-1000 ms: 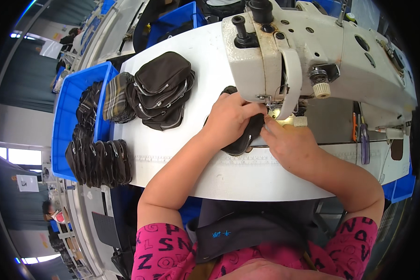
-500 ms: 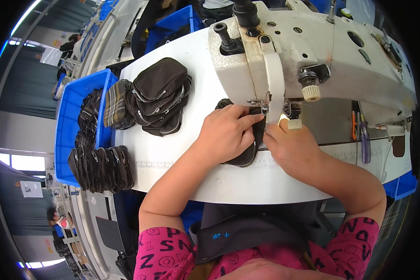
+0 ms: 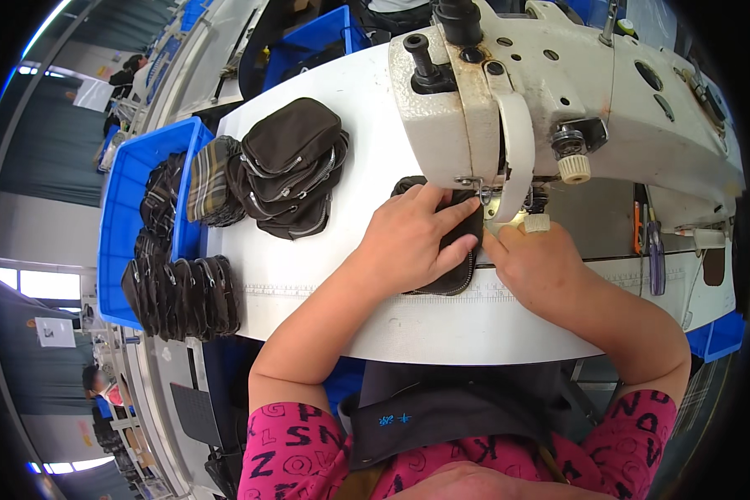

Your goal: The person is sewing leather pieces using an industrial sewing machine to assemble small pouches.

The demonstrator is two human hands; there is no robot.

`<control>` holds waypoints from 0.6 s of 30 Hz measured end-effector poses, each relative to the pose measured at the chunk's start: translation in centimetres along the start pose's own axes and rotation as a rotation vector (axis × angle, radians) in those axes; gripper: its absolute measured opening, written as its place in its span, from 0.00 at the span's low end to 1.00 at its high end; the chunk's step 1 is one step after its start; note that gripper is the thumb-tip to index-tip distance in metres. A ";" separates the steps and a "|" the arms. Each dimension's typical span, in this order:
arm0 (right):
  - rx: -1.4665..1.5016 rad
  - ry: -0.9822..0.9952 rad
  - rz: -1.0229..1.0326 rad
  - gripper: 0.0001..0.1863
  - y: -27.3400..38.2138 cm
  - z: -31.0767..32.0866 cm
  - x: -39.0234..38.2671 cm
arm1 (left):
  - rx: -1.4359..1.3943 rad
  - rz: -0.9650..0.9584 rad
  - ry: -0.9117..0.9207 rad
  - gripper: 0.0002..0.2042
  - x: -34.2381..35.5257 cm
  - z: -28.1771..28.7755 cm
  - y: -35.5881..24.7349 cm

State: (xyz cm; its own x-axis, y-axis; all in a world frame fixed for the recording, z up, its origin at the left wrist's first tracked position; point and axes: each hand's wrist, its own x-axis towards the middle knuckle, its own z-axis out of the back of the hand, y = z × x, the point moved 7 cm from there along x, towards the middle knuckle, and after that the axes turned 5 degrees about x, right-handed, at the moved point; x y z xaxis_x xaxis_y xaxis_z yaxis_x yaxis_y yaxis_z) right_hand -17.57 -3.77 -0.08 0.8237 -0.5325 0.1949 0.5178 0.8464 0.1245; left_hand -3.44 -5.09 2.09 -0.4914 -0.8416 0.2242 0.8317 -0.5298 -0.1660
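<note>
A dark brown zippered pouch (image 3: 453, 280) lies on the white table under the needle end of a white sewing machine (image 3: 435, 133). My left hand (image 3: 410, 237) rests flat over it, fingers stretched toward the presser foot and thumb apart. Close to the needle, my right hand (image 3: 542, 260) has its fingers bent and pressed together at the pouch's right edge. The presser foot and my right fingertips are partly hidden by the machine's parts. A lit spot shows beside the needle.
Left on the table, a stack of dark zippered pouches (image 3: 296, 154) stands beside folded plaid fabric (image 3: 212, 187). A blue bin (image 3: 117, 217) holds more pouches, several lined up along its near edge. Screwdrivers (image 3: 657, 258) lie right of the machine bed. A ruler strip (image 3: 350, 293) runs along the table front.
The view has shifted slightly, placing the machine farther right in the picture. My left thumb has spread away from the fingers; both hands stay at the pouch by the needle.
</note>
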 end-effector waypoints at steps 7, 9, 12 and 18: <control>0.039 0.030 -0.012 0.23 -0.1 0.4 -0.2 | -0.035 -0.039 0.034 0.35 -0.9 0.7 -2.2; 0.072 0.049 -0.010 0.26 -0.1 0.3 -0.1 | 0.043 -0.051 0.032 0.32 -1.0 1.0 -3.0; 0.050 0.072 -0.013 0.26 0.1 0.1 -0.2 | 0.021 -0.053 0.036 0.28 -1.1 0.6 -2.8; 0.023 0.052 -0.009 0.24 0.4 0.1 -0.2 | -0.028 -0.089 0.048 0.23 -0.7 1.3 -2.2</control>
State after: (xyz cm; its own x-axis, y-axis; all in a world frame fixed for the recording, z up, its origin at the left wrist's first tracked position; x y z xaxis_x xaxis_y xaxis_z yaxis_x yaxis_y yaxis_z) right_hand -17.56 -3.37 0.00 0.8300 -0.5390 0.1431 0.5205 0.8409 0.1485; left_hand -4.61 -3.24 3.57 -0.5758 -0.7945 0.1930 0.7768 -0.6052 -0.1739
